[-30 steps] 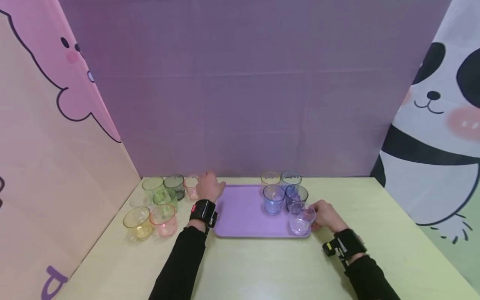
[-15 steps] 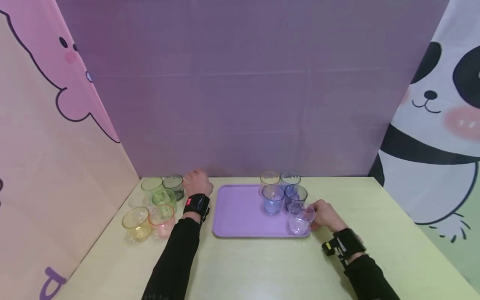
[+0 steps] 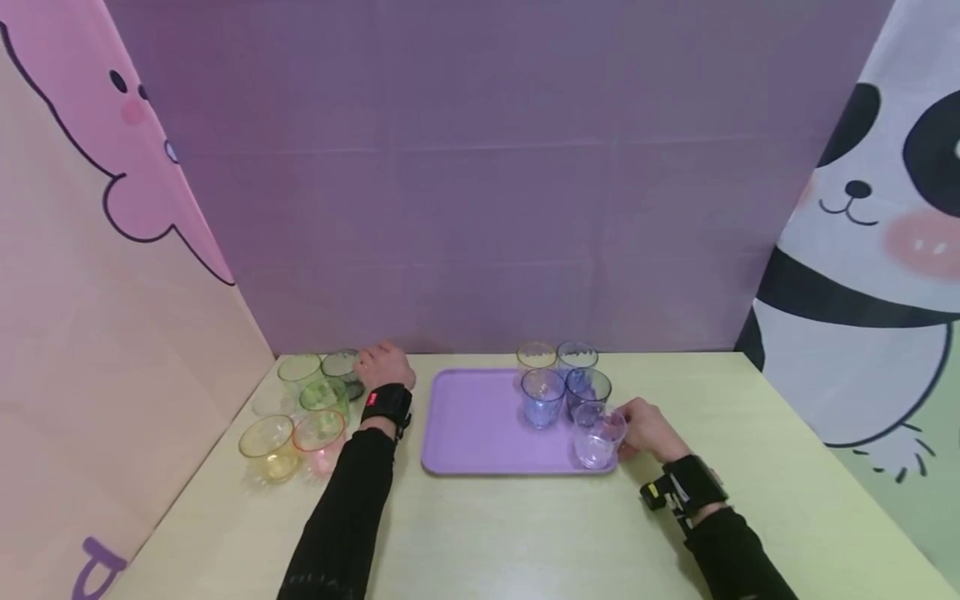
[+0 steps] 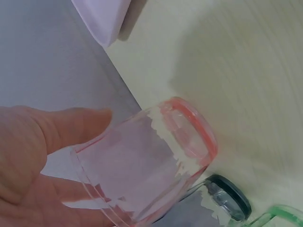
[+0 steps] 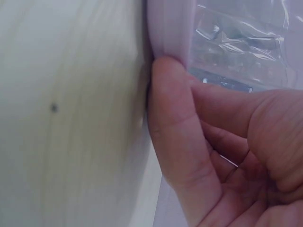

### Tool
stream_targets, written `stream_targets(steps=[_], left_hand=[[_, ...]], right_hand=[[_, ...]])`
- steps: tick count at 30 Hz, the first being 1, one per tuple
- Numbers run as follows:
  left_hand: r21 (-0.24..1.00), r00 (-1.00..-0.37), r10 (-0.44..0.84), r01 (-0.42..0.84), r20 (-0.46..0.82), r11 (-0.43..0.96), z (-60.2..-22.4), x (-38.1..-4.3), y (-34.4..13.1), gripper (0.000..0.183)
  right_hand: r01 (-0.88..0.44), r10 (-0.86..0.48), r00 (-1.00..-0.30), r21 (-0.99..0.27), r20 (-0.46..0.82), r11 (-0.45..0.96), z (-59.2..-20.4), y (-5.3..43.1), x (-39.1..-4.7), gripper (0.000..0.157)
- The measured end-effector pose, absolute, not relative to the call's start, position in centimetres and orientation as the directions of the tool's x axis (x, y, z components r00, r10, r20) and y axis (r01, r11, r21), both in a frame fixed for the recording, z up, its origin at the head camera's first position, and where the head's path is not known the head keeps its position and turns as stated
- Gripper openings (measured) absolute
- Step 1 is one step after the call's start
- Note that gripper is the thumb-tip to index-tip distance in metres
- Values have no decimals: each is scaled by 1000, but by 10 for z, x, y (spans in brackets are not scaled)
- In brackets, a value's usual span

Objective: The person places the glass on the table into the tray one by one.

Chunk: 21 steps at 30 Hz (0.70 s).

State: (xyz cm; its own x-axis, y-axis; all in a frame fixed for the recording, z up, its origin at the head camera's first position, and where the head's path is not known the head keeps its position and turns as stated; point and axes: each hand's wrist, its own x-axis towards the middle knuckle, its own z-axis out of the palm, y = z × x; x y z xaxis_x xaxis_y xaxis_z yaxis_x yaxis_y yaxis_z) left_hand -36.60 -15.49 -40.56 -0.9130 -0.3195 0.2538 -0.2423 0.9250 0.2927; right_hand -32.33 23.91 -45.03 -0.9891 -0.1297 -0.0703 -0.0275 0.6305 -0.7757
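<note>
At the far left of the table, my left hand [image 3: 385, 364] holds a pink glass [image 4: 142, 156], thumb and fingers on opposite sides near its rim; in the head view the hand hides that glass. A dark grey glass [image 3: 341, 367] stands just left of it. My right hand [image 3: 651, 429] pinches the right edge of the purple tray [image 3: 480, 425] between thumb and index finger, as the right wrist view shows. On the tray's right side stand a clear glass [image 3: 596, 446], a blue glass [image 3: 542, 400] and a dark-rimmed blue glass [image 3: 587, 392].
Behind those stand a yellowish glass [image 3: 535, 354] and a dark-rimmed pale glass [image 3: 577, 356]. Left of the tray are green glasses [image 3: 325, 396], a yellow glass [image 3: 270, 454], another pink glass [image 3: 321, 442] and a faint clear glass [image 3: 273, 400]. A purple backdrop [image 3: 450, 208] borders the table's far edge.
My left hand has moved left from beside the tray to the far pink glass and now covers it in the head view. My right hand has stayed at the tray's edge.
</note>
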Motion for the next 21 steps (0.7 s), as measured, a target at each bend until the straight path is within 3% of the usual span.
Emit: stream_targets(steps=[12,21], left_hand=[[246,-918,-190,-107,347,963,-415,-378,-165,30],[375,-911,-167,-15,376,927,-424,-384,-164,67]], right_hand=[[-14,-121,-989,-760,-85,650,-449,239,-326,11],[-2,-112,-989,-760,-93,650,-452,239,-326,9]])
